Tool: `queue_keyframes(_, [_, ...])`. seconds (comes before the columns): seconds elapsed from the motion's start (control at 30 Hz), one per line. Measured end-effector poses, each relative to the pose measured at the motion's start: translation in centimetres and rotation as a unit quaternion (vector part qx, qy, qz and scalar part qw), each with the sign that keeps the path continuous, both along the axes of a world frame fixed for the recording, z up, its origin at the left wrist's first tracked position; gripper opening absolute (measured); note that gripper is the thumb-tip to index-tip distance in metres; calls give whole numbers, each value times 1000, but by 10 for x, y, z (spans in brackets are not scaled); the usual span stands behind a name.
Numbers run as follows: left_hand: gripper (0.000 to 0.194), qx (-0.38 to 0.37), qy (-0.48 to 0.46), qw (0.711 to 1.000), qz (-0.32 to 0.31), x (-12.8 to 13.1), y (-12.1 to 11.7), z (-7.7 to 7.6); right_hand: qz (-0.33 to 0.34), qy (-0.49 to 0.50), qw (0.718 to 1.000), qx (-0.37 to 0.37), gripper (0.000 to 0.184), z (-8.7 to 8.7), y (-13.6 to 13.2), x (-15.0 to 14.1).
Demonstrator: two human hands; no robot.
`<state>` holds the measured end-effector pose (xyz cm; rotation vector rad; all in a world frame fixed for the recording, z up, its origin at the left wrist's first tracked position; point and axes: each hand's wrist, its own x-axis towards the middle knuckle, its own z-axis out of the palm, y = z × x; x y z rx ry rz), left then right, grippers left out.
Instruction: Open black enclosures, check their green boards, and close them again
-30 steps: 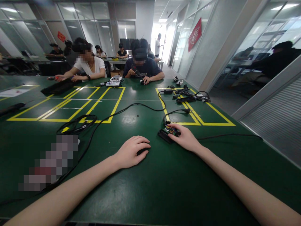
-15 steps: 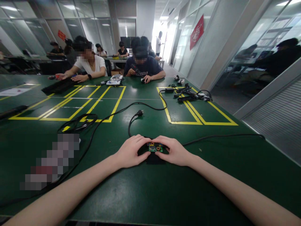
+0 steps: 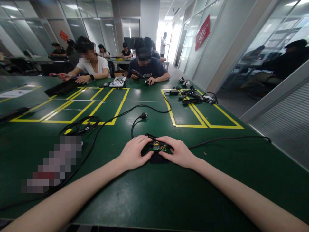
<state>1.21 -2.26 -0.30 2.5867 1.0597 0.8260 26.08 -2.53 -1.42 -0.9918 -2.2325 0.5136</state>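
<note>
Together, left hand and right hand hold 1 circuit board in their grip.

On the green worktop, the left hand and right hand hold a small circuit board from either side, a black plastic piece showing nearer the camera. Beyond lie a power plug and yellow tape outlines; two people sit opposite, a person in white and a person in navy.
</note>
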Motion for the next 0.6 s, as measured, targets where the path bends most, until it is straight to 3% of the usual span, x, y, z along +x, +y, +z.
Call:
queue_keyframes(0.17, [37,-1,-2,1000,2,-1,0,0,13,45,999,13,34,5,-1,-1])
queue_keyframes(0.37, [48,-21,-17,999,-16,-4,1,-2,-5,97,994,-55,27,8,-3,-1])
queue_keyframes(0.6, [55,-35,-13,999,-15,-6,0,-4,7,112,991,-74,25,7,-2,1])
